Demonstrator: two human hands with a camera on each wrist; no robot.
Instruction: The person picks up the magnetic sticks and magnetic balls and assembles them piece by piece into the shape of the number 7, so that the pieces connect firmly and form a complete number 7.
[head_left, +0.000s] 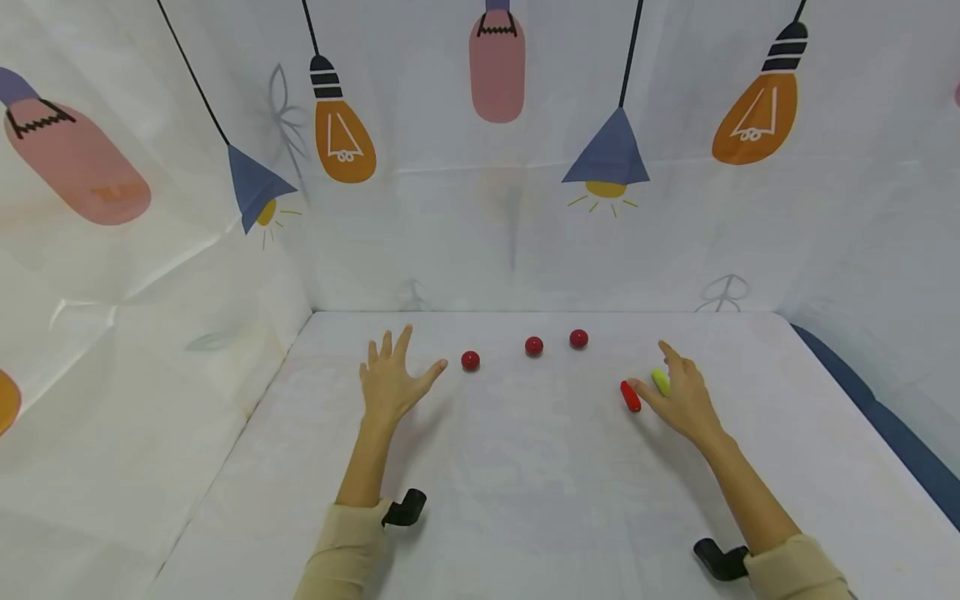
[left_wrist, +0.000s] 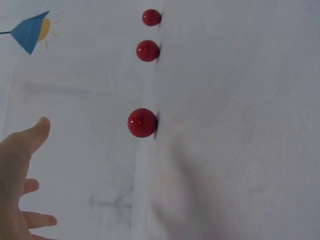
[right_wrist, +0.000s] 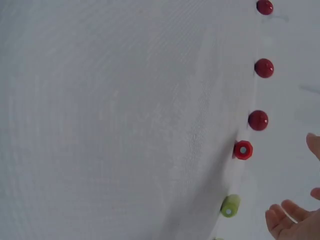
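Observation:
Three shiny red balls stand in a loose row at the back of the white table: a left ball (head_left: 470, 361), a middle ball (head_left: 534, 347) and a right ball (head_left: 579, 339). My left hand (head_left: 390, 385) hovers left of the row with fingers spread, holding nothing. On the other side, my right hand (head_left: 681, 404) is over the table with its thumb apart from its fingers, and nothing is gripped. Close to its thumb lies a short red stick-like piece (head_left: 630, 397), with a pale round spot on its end in the right wrist view. A yellow-green piece (head_left: 660, 382) lies beside it, partly hidden by the hand.
A white sheet (head_left: 450, 242) printed with lamps and bulbs hangs behind the table (head_left: 510, 500) and along its sides. Dark blue material (head_left: 862, 392) shows past the right edge. Each wrist carries a black camera mount (head_left: 405, 507). A yellowish bit peeks in at the right wrist view's bottom edge.

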